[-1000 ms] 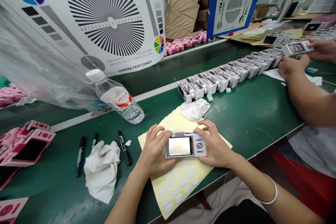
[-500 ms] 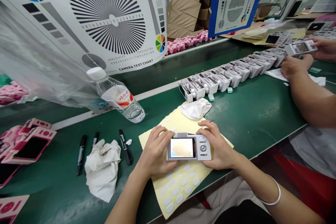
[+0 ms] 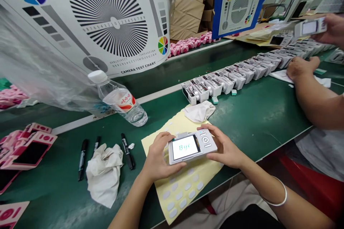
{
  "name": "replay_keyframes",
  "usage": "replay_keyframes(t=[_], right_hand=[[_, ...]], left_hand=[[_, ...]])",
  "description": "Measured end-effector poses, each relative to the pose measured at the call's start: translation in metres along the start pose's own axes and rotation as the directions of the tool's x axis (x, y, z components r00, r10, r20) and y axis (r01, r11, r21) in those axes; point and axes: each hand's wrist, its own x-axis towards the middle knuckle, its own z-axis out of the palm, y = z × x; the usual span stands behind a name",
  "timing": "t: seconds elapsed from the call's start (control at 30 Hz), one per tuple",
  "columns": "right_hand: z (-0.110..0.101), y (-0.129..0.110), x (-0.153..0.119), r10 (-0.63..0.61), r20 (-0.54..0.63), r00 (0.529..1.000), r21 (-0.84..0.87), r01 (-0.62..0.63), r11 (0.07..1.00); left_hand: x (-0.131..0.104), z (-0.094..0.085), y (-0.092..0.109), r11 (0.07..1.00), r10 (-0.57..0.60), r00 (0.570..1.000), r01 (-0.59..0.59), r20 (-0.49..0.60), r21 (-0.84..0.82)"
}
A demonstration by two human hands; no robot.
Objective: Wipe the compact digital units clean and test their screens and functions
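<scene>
Between my two hands is a small silver-white digital camera point(image 3: 185, 147), tilted up on its right side, its lit screen showing "Bye" in green. My left hand point(image 3: 158, 157) is closed on its left end, thumb along the lower edge. My right hand point(image 3: 225, 146) grips the right end by the buttons, fingers over the top and thumb below. Under the camera lies a yellow backing sheet point(image 3: 185, 200) with rows of pale oval stickers. A crumpled white cloth point(image 3: 200, 111) sits on the sheet's far edge.
A row of opened white cameras point(image 3: 228, 80) runs along the green bench point(image 3: 258, 121). To the left are a water bottle point(image 3: 123, 102), markers point(image 3: 127, 152), a crumpled white cloth point(image 3: 104, 175) and pink cameras point(image 3: 32, 150). A test chart point(image 3: 115, 21) hangs ahead. A co-worker's hand point(image 3: 303, 68) rests at right.
The camera has turned, its right end rising, and the screen has gone from a yellowish picture to "Bye". My right hand shifted with it. The co-worker's far hand lifted another camera away.
</scene>
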Motion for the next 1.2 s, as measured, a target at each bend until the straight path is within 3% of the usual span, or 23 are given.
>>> replay_keyframes(t=[0.13,0.53,0.67,0.87,0.93,1.03,1.13,1.2], right_hand=[[-0.003,-0.001,0.001,0.029,0.029,0.999,0.084,-0.032,0.996],[-0.005,0.008,0.001,-0.036,-0.011,0.999,0.004,0.036,0.999],[-0.007,0.011,-0.001,0.012,-0.048,0.999,-0.005,-0.012,1.000],[-0.005,0.017,-0.001,0.090,-0.144,0.986,0.114,-0.074,0.991],[-0.004,0.018,0.001,0.105,-0.165,0.981,0.202,-0.070,0.977],[0.000,0.017,0.008,0.176,-0.249,0.952,0.389,-0.067,0.919],[0.004,0.014,0.013,0.258,-0.341,0.904,0.477,-0.070,0.876],[0.007,0.012,0.015,0.283,-0.371,0.884,0.474,-0.082,0.877]], left_hand=[[0.000,0.003,0.001,0.998,-0.064,0.998,0.064,-0.003,-0.005],[0.000,0.008,0.012,0.986,-0.161,0.986,0.163,-0.051,0.021],[0.001,0.011,0.018,0.979,-0.205,0.978,0.206,-0.049,0.010],[0.000,0.020,0.020,0.968,-0.252,0.967,0.252,-0.026,-0.010],[-0.001,0.023,0.018,0.970,-0.241,0.969,0.241,-0.062,-0.001],[-0.002,0.023,0.013,0.978,-0.175,0.964,0.193,-0.202,0.075],[-0.002,0.021,0.009,0.959,-0.022,0.937,0.117,-0.348,0.256],[-0.002,0.019,0.008,0.921,0.100,0.916,0.062,-0.388,0.384]])
